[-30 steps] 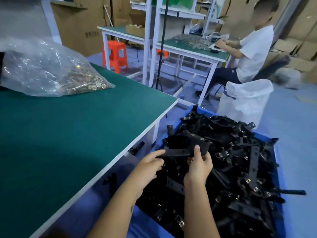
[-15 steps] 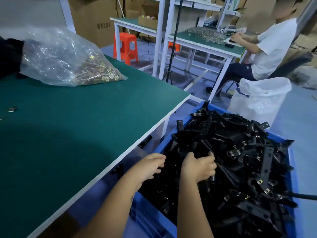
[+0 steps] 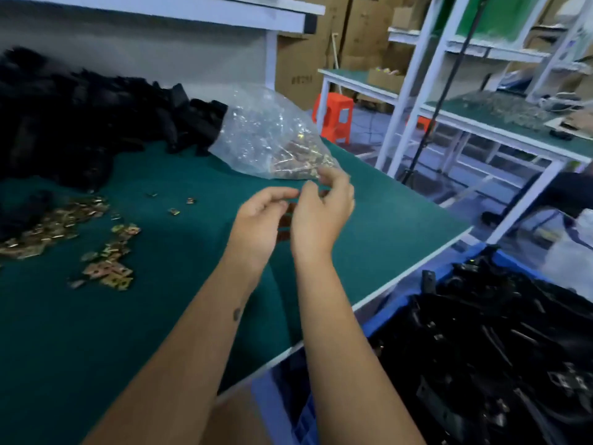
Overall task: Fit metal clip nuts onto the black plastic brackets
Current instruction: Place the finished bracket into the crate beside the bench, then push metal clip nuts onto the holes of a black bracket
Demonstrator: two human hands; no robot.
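At frame centre, the left hand (image 3: 256, 216) and right hand (image 3: 321, 213) hover over the green table (image 3: 160, 316), fingers loosely curled; motion blur hides whether they pinch anything. Loose clip nuts (image 3: 109, 268) lie at left, black brackets (image 3: 80, 123) upper left.

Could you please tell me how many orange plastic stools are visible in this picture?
2. One orange stool stands on the floor beyond the clear bag. A second is only partly visible behind the white table legs. More may be hidden.
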